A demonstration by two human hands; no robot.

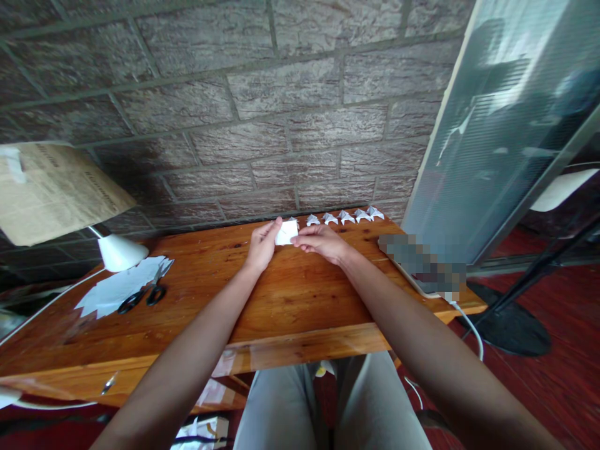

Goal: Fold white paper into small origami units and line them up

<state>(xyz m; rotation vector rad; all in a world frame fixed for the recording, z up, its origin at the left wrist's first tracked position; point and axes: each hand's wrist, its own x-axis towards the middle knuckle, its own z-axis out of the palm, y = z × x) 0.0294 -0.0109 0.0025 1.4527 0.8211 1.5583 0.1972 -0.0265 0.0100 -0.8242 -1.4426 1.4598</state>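
Observation:
A small white piece of folded paper [287,233] is held up above the wooden table [290,294], between my two hands. My left hand [262,244] pinches its left edge, thumb on the near face. At the lower right corner, the thumb and fingers of my right hand [322,242] close on the same paper. Just beyond my hands, several small folded white paper shapes [346,217] stand in a row along the table's back edge. One more is partly hidden behind the held paper.
To the left, black-handled scissors [143,299] lie on a stack of white paper sheets [115,289]. A lamp [120,252] with a brown paper shade [60,190] stands behind them. At the right edge lies a blurred-out device [422,265] with a white cable [473,328]. A stone-block wall [281,137] backs the table.

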